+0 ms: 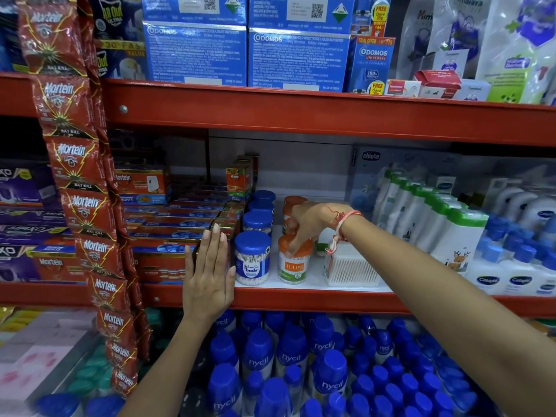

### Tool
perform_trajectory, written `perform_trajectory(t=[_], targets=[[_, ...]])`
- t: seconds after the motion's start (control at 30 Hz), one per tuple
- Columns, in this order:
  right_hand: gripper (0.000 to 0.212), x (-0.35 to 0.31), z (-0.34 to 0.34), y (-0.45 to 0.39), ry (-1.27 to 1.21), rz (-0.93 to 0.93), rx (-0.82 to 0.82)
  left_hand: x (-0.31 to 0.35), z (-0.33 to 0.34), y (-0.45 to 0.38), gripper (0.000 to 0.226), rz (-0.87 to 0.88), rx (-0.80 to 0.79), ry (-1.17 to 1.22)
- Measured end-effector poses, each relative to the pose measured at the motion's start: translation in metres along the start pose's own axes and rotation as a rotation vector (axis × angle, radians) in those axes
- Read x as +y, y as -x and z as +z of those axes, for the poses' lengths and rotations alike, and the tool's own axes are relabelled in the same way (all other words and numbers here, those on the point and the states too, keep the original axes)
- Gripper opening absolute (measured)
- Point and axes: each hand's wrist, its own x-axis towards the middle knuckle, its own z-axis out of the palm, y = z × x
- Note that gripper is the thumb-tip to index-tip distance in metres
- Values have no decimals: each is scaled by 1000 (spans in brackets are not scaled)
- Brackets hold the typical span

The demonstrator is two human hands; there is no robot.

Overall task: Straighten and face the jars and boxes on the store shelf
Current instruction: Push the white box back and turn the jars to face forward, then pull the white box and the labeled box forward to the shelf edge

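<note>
Left hand (209, 272): flat, fingers (216, 239) straight and together, gripping nothing; palm set against the front end of the Mortein boxes (168, 236), thumb just beside the blue-lid jar (252, 258).
Right hand (307, 225): reaches in from the right, fingers curled down and closed on the orange lid of the Tulips jar (291, 261); red thread band (341, 228) at the wrist.
Blue-lid jar: front of the middle shelf (301, 299), upright, "Johnson's buds" label facing out; three more blue-lid jars (258, 219) lined up behind it.
Tulips jar: upright, just right of the blue-lid jar, apart from it, label facing out; more orange-lid jars (293, 203) behind, partly hidden by the right hand.
White box (350, 267): just right of the Tulips jar, near the shelf edge; contents too blurred to tell.
Mortein boxes: stacked flat at the left of the middle shelf, one small upright box (239, 182) behind the stack.
Right of shelf: white bottles with green caps (436, 224), then blue-cap bottles (517, 266).
Upper shelf: blue Odomos boxes (298, 58), backs facing out.
Lower shelf: rows of blue-cap Nycil bottles (328, 377).
Left post: hanging strip of red Mortein sachets (81, 176).
</note>
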Motion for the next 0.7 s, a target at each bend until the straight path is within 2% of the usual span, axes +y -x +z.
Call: perform_trajectory(t=[0.17,0.27,0.37,0.43,0.53,0.6,0.63,0.7], targets=[[73,12,0,-13,22,-2,5,-1,0,1,56,-7,-13,-6],[56,55,-8,-46,77,38,22,0,-1,-1,57,-3,-33,-9],[42,78,-15,-35,16,111,24,3,-4,-1,57,-33,-25,1],[34,121,-11,-55,-13,183,53,11,-12,-5,58,-63,21,47],[41,160,3,-61,-81,338,147,51,-30,-35,50,19,93,210],[39,153,9,-37,-122,353,160,91,-42,-63,35,-49,5,410],[42,146,13,-25,-124,369,184,109,-50,-77,29,-119,-88,477],[47,139,18,-10,-219,401,194,138,-52,-100,26,-266,-376,475]])
